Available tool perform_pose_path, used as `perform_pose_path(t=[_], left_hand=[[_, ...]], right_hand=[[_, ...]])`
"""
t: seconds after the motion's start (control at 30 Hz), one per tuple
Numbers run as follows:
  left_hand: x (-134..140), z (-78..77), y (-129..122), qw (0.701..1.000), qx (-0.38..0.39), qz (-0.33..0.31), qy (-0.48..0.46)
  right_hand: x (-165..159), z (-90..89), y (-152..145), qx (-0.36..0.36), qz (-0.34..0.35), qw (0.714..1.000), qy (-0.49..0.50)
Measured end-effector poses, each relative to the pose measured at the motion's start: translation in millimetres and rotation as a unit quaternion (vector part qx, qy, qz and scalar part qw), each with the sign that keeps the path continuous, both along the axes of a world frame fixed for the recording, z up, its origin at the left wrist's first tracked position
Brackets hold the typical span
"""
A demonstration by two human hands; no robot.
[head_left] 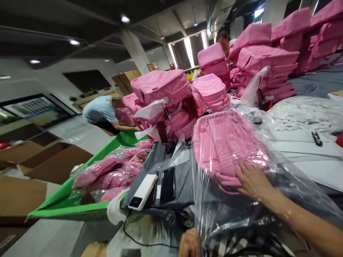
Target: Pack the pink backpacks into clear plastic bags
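Note:
A pink backpack (pixel 225 142) lies on the dark cloth table in front of me, inside a clear plastic bag (pixel 206 210). My right hand (pixel 250 180) reaches into the bag and grips the near right part of the backpack, fingers bent over its surface. At the bottom edge of the view, my left hand (pixel 190 243) is closed on the rim of the plastic bag; part of this hand is cut off. Left of the backpack lie a white power bank (pixel 143 191) with a cable and a black phone (pixel 167 185).
Pink backpacks (pixel 160 87) stand stacked behind, with more stacks (pixel 268 59) at the right. Bagged pink goods fill a green-edged bin (pixel 61 198). White sheets (pixel 316 171) lie right. Cardboard boxes (pixel 56 160) stand left. A person in light blue (pixel 100 109) bends beyond the bin; another is behind the stacks.

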State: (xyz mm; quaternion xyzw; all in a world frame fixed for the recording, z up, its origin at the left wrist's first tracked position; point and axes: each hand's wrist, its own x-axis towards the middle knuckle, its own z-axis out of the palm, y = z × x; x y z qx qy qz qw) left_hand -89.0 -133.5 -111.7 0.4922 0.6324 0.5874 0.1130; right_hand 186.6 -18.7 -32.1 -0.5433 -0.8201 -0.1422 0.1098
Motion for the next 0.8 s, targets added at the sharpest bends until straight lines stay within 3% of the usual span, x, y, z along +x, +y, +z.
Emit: perform_pose_path(t=[0.07, 0.13, 0.23, 0.3, 0.4, 0.47, 0.6, 0.7, 0.77, 0.8], left_hand=[[-1, -1.4, 6, 0.998, 0.021, 0.018, -0.050], [-1, -1.9, 12, 0.995, 0.023, 0.039, -0.091], [3, -3.8, 12, 0.990, 0.007, 0.074, -0.118], [9, -4.7, 6, 0.994, 0.022, 0.061, -0.093], [14, -1.3, 0, 0.996, 0.034, -0.007, -0.076], [13, 3.4, 1, 0.992, 0.024, -0.025, -0.118], [6, 12.1, 12, 0.976, 0.002, 0.014, -0.217], [2, 14.1, 19, 0.972, 0.008, 0.056, -0.227], [-1, 12.9, 19, 0.976, 0.020, 0.074, -0.205], [-3, 11.6, 18, 0.979, 0.019, 0.073, -0.190]], right_hand=[[2, 2.0, 9, -0.034, -0.017, 0.999, -0.013], [5, 0.5, 6, -0.021, -0.021, 1.000, -0.009], [7, -5.9, -13, 0.105, -0.006, 0.994, 0.019], [3, -8.5, -21, 0.159, 0.017, 0.986, 0.039], [-14, -3.6, -13, 0.048, 0.026, 0.997, 0.054], [-27, 4.3, 1, -0.031, 0.007, 0.997, 0.066], [-38, 20.5, 6, -0.032, -0.003, 0.996, 0.078], [-8, 16.7, -28, 0.043, -0.002, 0.996, 0.079], [37, -0.5, -66, 0.168, -0.006, 0.981, 0.102], [66, -13.0, -89, 0.211, -0.042, 0.970, 0.117]])
